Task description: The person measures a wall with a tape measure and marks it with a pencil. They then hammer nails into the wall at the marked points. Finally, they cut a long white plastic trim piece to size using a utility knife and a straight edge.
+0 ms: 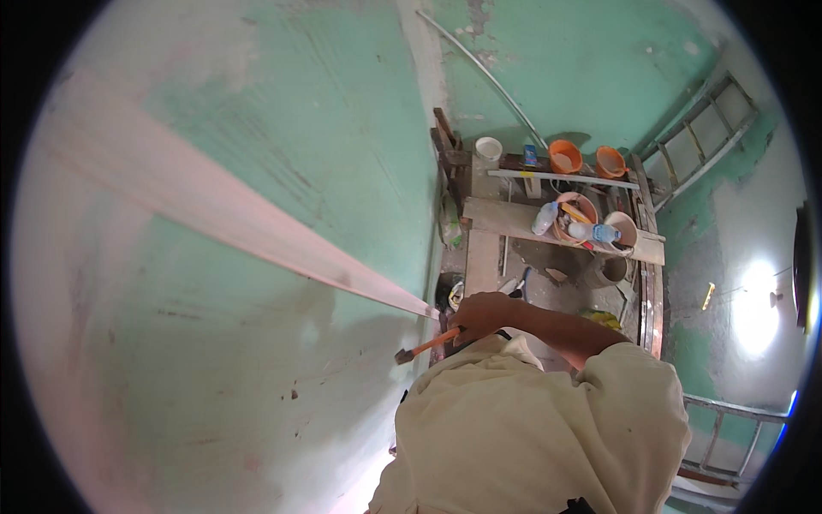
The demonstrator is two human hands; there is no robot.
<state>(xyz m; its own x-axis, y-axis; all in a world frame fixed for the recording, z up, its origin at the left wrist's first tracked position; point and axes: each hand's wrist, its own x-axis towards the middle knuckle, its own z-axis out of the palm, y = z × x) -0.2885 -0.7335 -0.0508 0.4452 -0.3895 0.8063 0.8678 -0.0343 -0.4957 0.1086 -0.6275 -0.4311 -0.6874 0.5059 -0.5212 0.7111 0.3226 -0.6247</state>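
Observation:
My right hand (479, 310) reaches leftward from a cream short sleeve, its fingers curled beside the green wall (240, 137). It is closed on an orange-handled hammer (428, 344), whose dark head (402, 355) points down and left over my cream-clad body. A long pale pinkish strip (282, 248) runs diagonally along the wall and ends just left of the hand, by a small dark patch I cannot make out. My left hand does not show.
Wooden planks (497, 218) form a staging with orange buckets (565, 156), a white bucket (488, 149), water bottles (599, 232) and several tools. Metal ladders (702, 137) (719, 445) lean at the right. A grey pipe (479, 68) stands against the far wall. Debris (556, 274) lies on the floor.

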